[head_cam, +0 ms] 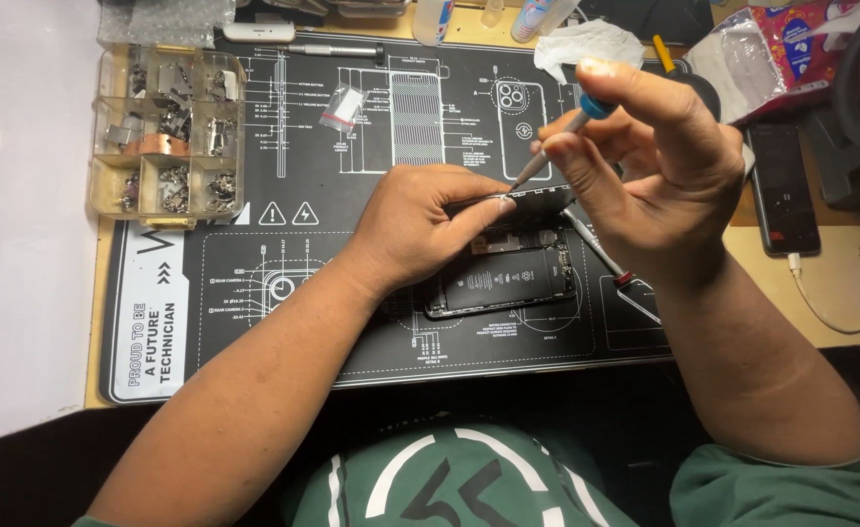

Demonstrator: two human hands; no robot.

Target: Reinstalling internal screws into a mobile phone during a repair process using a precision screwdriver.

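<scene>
My left hand [420, 220] pinned the opened phone [503, 273] steady; my right hand [659, 161], grip clamped, angled the screwdriver [557, 146] onto its far edge.

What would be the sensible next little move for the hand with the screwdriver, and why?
Probably a gentle twist of the screwdriver in place. Its tip appears to sit at the top edge of the opened phone, the right hand pinches its blue cap, and the left hand steadies the phone on the mat.
</scene>
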